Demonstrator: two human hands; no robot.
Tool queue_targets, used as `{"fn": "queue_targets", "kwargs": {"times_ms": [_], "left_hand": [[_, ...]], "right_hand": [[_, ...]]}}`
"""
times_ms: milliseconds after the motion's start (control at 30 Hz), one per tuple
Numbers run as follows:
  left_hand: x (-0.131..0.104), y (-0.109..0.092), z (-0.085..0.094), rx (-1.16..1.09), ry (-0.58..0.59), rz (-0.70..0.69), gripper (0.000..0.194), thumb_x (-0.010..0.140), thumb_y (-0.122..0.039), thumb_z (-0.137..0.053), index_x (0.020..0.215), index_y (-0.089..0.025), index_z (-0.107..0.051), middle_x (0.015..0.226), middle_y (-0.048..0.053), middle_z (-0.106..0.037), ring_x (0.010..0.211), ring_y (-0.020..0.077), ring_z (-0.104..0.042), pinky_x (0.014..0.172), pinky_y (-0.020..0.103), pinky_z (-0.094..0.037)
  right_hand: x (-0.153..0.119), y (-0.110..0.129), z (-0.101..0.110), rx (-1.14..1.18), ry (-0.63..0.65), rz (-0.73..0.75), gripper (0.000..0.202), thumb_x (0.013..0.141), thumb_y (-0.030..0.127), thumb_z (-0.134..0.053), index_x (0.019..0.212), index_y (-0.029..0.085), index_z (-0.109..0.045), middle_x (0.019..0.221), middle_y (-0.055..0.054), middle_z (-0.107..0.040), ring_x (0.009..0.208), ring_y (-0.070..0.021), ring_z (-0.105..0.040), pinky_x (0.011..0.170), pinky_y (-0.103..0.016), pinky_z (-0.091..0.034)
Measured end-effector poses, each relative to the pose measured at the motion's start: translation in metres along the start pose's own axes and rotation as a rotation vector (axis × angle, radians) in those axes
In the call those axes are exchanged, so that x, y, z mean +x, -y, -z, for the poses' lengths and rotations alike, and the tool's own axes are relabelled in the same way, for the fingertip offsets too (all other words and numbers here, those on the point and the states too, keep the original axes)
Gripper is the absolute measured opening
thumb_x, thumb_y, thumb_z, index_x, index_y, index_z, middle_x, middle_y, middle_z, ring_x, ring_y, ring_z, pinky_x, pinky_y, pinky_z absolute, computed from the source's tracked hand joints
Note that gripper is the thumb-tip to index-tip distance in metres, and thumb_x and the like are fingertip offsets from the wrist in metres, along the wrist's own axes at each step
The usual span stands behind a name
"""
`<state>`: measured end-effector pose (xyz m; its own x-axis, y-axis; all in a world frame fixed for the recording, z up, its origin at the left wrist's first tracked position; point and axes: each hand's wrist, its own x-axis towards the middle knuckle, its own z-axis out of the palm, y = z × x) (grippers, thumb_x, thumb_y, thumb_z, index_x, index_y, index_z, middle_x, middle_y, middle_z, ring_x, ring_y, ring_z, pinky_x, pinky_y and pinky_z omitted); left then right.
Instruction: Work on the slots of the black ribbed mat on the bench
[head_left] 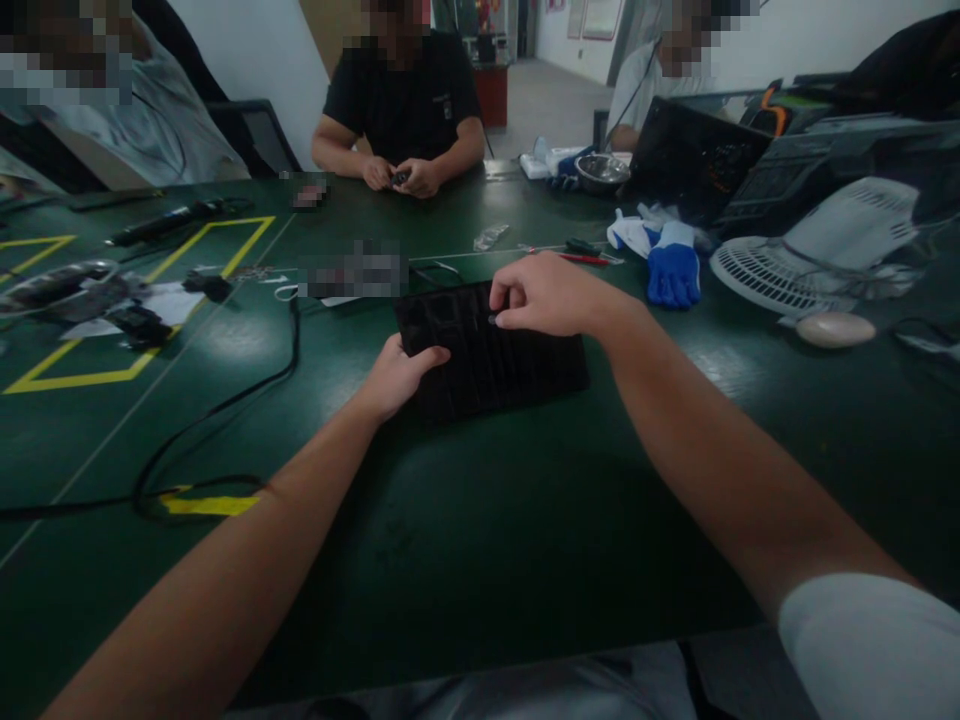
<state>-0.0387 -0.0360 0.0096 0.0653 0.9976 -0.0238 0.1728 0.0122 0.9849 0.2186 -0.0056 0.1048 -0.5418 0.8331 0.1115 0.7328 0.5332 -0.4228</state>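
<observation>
A flat black tray-like case [517, 372] with ridges and compartments lies in front of me on the green table. My left hand [397, 378] grips its left edge, thumb laid over the top face and the other fingers hidden beneath. Over the case's far middle part, my right hand [551, 295] is closed in a pinch, thumb against curled fingers. A small greyish spot shows at the thumb tip; whether it is a held piece or the nail is too small to tell.
Beyond the case are a clear plastic bag [491, 237] and a red pen-like tool [581, 258]. Blue-and-white gloves [673, 265], a white fan [817, 240] and a metal bowl [602, 172] stand right. A black cable [217, 405] runs left. Several people sit around the table.
</observation>
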Motion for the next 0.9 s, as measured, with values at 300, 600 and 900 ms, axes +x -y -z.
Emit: {"fn": "queue_targets", "kwargs": {"times_ms": [300, 600, 900], "left_hand": [[0.0002, 0.0000, 0.0004, 0.015, 0.010, -0.005, 0.045, 0.066, -0.043, -0.085, 0.101, -0.018, -0.073, 0.101, 0.009, -0.077, 0.100, 0.0330, -0.074, 0.096, 0.047, -0.061], [0.0007, 0.0002, 0.0007, 0.052, 0.013, -0.013, 0.047, 0.067, -0.044, -0.083, 0.104, -0.017, -0.074, 0.103, 0.009, -0.079, 0.104, 0.0341, -0.074, 0.101, 0.051, -0.062], [-0.0009, -0.0023, -0.0011, 0.041, 0.015, -0.010, 0.046, 0.066, -0.044, -0.083, 0.102, -0.018, -0.073, 0.101, 0.009, -0.078, 0.101, 0.0340, -0.074, 0.098, 0.050, -0.062]], "right_hand": [[0.0001, -0.0001, 0.0000, -0.012, 0.006, -0.004, 0.018, 0.090, 0.021, -0.079, 0.108, 0.018, -0.083, 0.088, -0.003, -0.081, 0.081, -0.0185, -0.071, 0.082, -0.033, -0.048], [0.0003, 0.0016, -0.0030, -0.055, -0.007, -0.010, 0.017, 0.090, 0.023, -0.080, 0.106, 0.019, -0.080, 0.087, -0.002, -0.078, 0.080, -0.0175, -0.068, 0.081, -0.033, -0.045], [0.0033, 0.0011, -0.0095, -0.100, -0.065, -0.017, 0.019, 0.092, 0.035, -0.082, 0.105, 0.021, -0.080, 0.091, -0.004, -0.077, 0.085, -0.0209, -0.067, 0.087, -0.037, -0.045]]}}
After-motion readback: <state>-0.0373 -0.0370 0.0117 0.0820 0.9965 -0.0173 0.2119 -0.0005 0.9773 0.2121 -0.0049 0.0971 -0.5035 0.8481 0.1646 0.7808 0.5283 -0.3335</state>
